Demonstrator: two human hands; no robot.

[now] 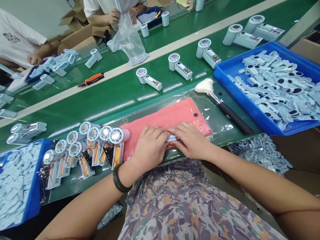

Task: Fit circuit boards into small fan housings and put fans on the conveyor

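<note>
Both hands meet over the pink mat [162, 116]. Between them a small strip of a light-blue handheld fan [172, 138] shows, its fan head hidden. My left hand [152, 145] presses on it from the left, fingers bent and closed over it. From the other side, my right hand [188, 140] grips it with thumb and fingers. Left of the mat stand several opened handheld fans [93, 133], with orange parts and wires exposed in their handles. A mallet [225, 110] with a white-wrapped head lies to the right of the mat.
A blue tray [218, 71] of light-blue casing pieces stands right, another blue bin [37, 186] left. Several fans [183, 70] rest along the green conveyor belt [110, 100]. Orange-handled pliers [93, 79] lie beyond. Across the line, a co-worker's hand [115, 16] holds a clear bag [130, 41].
</note>
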